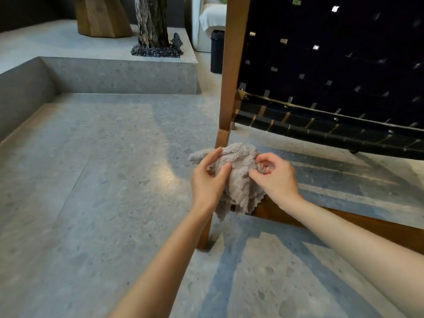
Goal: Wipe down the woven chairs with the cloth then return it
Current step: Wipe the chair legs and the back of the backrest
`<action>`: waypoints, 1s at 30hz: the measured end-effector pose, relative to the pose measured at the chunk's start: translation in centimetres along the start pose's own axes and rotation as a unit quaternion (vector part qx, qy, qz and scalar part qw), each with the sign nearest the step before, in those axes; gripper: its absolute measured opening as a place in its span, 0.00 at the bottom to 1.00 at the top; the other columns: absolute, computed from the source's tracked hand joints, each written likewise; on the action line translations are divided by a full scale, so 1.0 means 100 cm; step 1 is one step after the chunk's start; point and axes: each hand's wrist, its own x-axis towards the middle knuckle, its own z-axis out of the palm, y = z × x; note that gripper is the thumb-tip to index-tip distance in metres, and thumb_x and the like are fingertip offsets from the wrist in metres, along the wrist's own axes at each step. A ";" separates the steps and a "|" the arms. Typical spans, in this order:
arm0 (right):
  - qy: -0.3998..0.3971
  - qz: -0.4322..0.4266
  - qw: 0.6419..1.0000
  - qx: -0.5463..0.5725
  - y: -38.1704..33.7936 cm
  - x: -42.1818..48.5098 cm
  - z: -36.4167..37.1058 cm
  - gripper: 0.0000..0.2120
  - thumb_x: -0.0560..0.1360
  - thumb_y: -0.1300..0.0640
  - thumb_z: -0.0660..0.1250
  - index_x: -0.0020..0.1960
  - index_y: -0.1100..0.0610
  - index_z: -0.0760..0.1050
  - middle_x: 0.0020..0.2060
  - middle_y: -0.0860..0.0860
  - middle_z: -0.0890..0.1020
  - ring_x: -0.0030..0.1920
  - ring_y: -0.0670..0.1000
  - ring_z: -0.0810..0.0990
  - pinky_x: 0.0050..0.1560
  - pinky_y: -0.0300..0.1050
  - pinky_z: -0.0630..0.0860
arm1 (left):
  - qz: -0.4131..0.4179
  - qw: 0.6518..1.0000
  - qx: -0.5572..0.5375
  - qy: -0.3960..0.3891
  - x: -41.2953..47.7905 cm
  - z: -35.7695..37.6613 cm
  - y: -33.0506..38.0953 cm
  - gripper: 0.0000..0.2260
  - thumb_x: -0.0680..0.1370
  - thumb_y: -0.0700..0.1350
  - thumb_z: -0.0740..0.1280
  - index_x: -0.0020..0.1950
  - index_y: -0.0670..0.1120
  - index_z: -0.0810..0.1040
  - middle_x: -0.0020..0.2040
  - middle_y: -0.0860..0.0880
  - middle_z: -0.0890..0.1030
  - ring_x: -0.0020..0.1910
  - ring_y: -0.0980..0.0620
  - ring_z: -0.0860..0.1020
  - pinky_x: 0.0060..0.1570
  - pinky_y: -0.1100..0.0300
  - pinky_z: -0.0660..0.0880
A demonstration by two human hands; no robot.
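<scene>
We hold a bunched grey cloth (238,175) in both hands, left hand (210,177) and right hand (276,175) pinching it, beside the woven chair (321,65) (wooden frame, black straps) on the stone floor (91,180).

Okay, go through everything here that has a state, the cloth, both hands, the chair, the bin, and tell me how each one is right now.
cloth: bunched, held off the floor before the chair's leg.
left grip: pinches the cloth's left side.
right grip: fingers curled, pinching the cloth's right side.
woven chair: upright on the floor, not being wiped.
black bin: upright behind the chair.
</scene>
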 end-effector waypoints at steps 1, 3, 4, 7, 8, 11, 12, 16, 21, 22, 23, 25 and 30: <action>-0.011 0.008 1.000 0.017 -0.002 0.000 -0.008 0.10 0.70 0.59 0.72 0.47 0.49 0.75 0.40 0.47 0.80 0.40 0.48 0.79 0.40 0.37 0.76 | -0.006 1.000 -0.018 -0.024 -0.001 0.004 0.002 0.18 0.77 0.44 0.69 0.66 0.53 0.75 0.57 0.62 0.77 0.57 0.63 0.76 0.57 0.66 0.75; -0.048 0.027 0.996 0.070 -0.007 -0.002 -0.020 0.11 0.72 0.60 0.71 0.51 0.51 0.75 0.43 0.46 0.80 0.42 0.42 0.80 0.39 0.30 0.75 | -0.025 0.994 -0.065 -0.079 -0.005 0.014 0.007 0.18 0.78 0.42 0.67 0.68 0.50 0.73 0.61 0.56 0.78 0.59 0.60 0.76 0.58 0.63 0.75; -0.070 0.041 0.992 0.101 -0.010 -0.003 -0.023 0.11 0.73 0.59 0.70 0.54 0.51 0.75 0.44 0.44 0.81 0.43 0.39 0.81 0.39 0.28 0.75 | -0.031 0.991 -0.085 -0.098 -0.008 0.020 0.009 0.18 0.78 0.41 0.67 0.68 0.50 0.73 0.60 0.57 0.79 0.59 0.60 0.77 0.57 0.62 0.76; -0.081 0.089 0.979 0.164 -0.013 -0.005 -0.031 0.11 0.74 0.58 0.70 0.56 0.51 0.75 0.46 0.43 0.82 0.43 0.38 0.82 0.39 0.30 0.76 | -0.051 0.984 -0.110 -0.130 -0.014 0.034 0.016 0.18 0.77 0.43 0.68 0.64 0.57 0.73 0.47 0.69 0.79 0.53 0.65 0.78 0.49 0.67 0.77; -0.061 0.099 0.981 0.158 -0.011 -0.003 -0.033 0.11 0.75 0.59 0.70 0.56 0.52 0.76 0.48 0.45 0.82 0.46 0.40 0.82 0.43 0.33 0.77 | -0.058 0.981 -0.114 -0.147 -0.014 0.036 0.017 0.17 0.77 0.43 0.67 0.62 0.60 0.73 0.46 0.71 0.79 0.52 0.67 0.78 0.47 0.69 0.77; 0.027 0.118 0.987 0.104 -0.003 0.002 -0.039 0.10 0.76 0.60 0.68 0.58 0.55 0.77 0.52 0.48 0.80 0.52 0.45 0.77 0.47 0.33 0.73 | -0.071 0.977 -0.108 -0.168 -0.011 0.038 0.015 0.12 0.80 0.46 0.63 0.61 0.60 0.74 0.52 0.66 0.80 0.56 0.66 0.76 0.46 0.71 0.74; 0.058 0.120 0.987 0.086 0.000 0.006 -0.039 0.10 0.76 0.59 0.67 0.57 0.55 0.77 0.51 0.48 0.80 0.51 0.44 0.76 0.45 0.32 0.71 | -0.068 0.984 -0.088 -0.140 -0.009 0.037 0.013 0.11 0.80 0.47 0.62 0.62 0.58 0.74 0.55 0.62 0.79 0.57 0.64 0.76 0.48 0.72 0.73; 0.122 0.086 0.989 0.004 0.006 0.021 -0.028 0.13 0.76 0.59 0.68 0.60 0.56 0.76 0.57 0.51 0.78 0.56 0.48 0.75 0.59 0.44 0.73 | -0.012 1.000 0.000 0.006 -0.001 0.024 0.005 0.13 0.80 0.43 0.62 0.63 0.52 0.74 0.55 0.56 0.79 0.53 0.64 0.75 0.48 0.76 0.70; 0.145 0.056 0.988 0.014 -0.001 0.055 0.021 0.14 0.77 0.61 0.65 0.62 0.53 0.75 0.62 0.51 0.74 0.60 0.46 0.71 0.57 0.32 0.63 | -0.001 0.995 0.084 0.058 0.021 0.016 -0.009 0.20 0.80 0.44 0.62 0.71 0.56 0.67 0.65 0.56 0.70 0.64 0.56 0.70 0.63 0.59 0.70; 0.148 0.062 0.987 0.027 -0.004 0.063 0.035 0.15 0.78 0.61 0.64 0.63 0.52 0.75 0.62 0.50 0.74 0.61 0.47 0.72 0.56 0.32 0.63 | -0.002 0.994 0.092 0.054 0.025 0.016 -0.013 0.21 0.80 0.44 0.62 0.72 0.56 0.65 0.68 0.55 0.68 0.66 0.55 0.68 0.66 0.54 0.69; 0.146 0.068 0.986 0.047 -0.007 0.071 0.049 0.15 0.78 0.61 0.64 0.64 0.52 0.75 0.62 0.50 0.74 0.62 0.47 0.72 0.57 0.32 0.64 | -0.001 0.994 0.098 0.049 0.029 0.017 -0.017 0.22 0.81 0.45 0.62 0.73 0.57 0.63 0.70 0.55 0.67 0.68 0.54 0.67 0.66 0.52 0.69; 0.147 0.084 0.981 0.098 -0.013 0.086 0.071 0.16 0.79 0.62 0.62 0.64 0.50 0.74 0.62 0.48 0.72 0.62 0.46 0.71 0.55 0.23 0.63 | 0.007 0.993 0.108 0.037 0.038 0.016 -0.025 0.23 0.81 0.46 0.61 0.74 0.60 0.61 0.70 0.59 0.65 0.69 0.55 0.66 0.67 0.51 0.69; 0.109 0.048 0.982 0.144 -0.002 0.099 0.092 0.15 0.79 0.63 0.59 0.61 0.47 0.73 0.60 0.48 0.71 0.59 0.46 0.71 0.43 0.24 0.60 | 0.029 0.990 0.138 -0.018 0.052 0.012 -0.032 0.24 0.82 0.45 0.60 0.74 0.63 0.58 0.64 0.69 0.62 0.67 0.62 0.66 0.63 0.63 0.66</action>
